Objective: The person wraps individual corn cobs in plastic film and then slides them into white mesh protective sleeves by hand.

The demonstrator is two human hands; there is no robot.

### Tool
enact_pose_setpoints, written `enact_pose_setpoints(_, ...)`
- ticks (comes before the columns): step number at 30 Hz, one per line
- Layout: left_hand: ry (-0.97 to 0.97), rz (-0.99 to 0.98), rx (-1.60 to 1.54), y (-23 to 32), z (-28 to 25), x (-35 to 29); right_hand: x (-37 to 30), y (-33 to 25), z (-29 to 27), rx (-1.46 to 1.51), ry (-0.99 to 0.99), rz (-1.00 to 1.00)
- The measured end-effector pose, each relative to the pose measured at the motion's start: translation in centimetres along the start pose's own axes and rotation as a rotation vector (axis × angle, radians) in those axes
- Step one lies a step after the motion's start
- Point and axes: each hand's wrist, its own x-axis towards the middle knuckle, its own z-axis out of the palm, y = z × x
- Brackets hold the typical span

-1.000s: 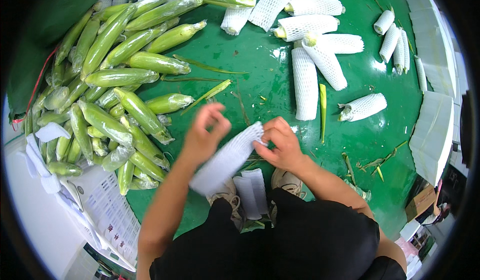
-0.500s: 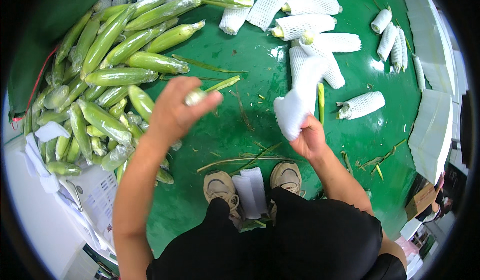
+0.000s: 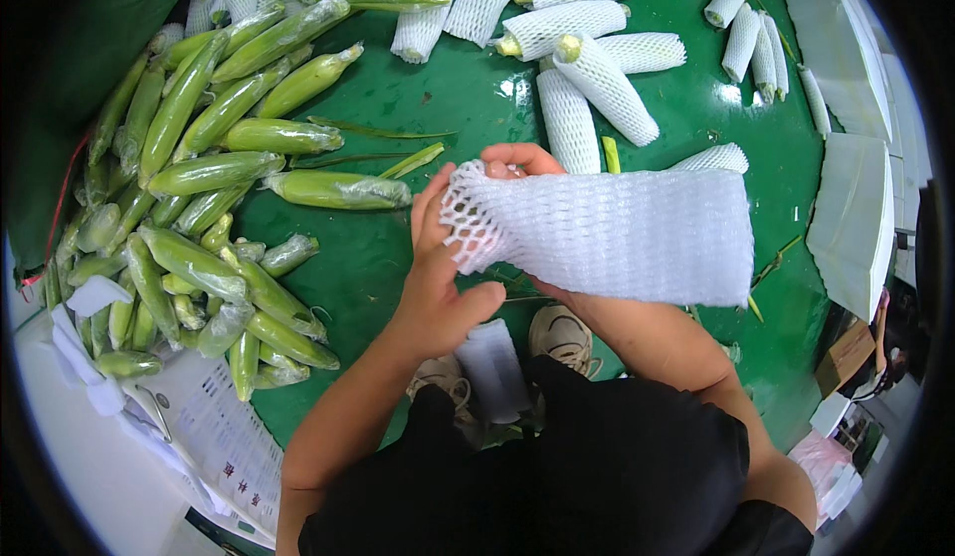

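A white foam net sleeve (image 3: 627, 233) stretches across the middle, flat and wide, its meshes pulled apart at the left end. My left hand (image 3: 438, 282) has its fingers on that stretched end, with the thumb standing off below. Behind the sleeve, my right hand (image 3: 522, 158) grips it; only some fingers show above its upper edge, and the palm is hidden. An ear of corn (image 3: 338, 189) in green husk and clear film lies just left of my left hand. More wrapped corn (image 3: 214, 171) is piled at the left.
Corn ears in foam sleeves (image 3: 607, 89) lie on the green floor (image 3: 438, 108) at the far side, several more at far right. Another foam sleeve (image 3: 494, 372) lies between my shoes (image 3: 564, 337). White boards (image 3: 856, 228) edge the right; a printed sheet (image 3: 224, 427) lies lower left.
My left hand has moved right, from over the corn to the sleeve's end. The sleeve, crumpled in my right hand before, is now spread flat and stretched between both hands. The view has shifted slightly.
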Motion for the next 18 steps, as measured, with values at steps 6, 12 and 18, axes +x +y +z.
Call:
enact_pose_setpoints(6,0.278,-0.12,-0.594,-3.4,0.4,-1.6,1.0,1.6,0.7,-0.177,0.001,-0.102)
enact_pose_setpoints(12,0.423,-0.306,-0.956,-6.1,-0.2,-2.3,3.7,6.0,-5.6,0.102,0.097,0.096)
enact_pose_setpoints(18,0.566,-0.51,-0.414,-14.9,-1.6,-4.7,7.0,11.6,-9.4,-0.098,0.105,0.138)
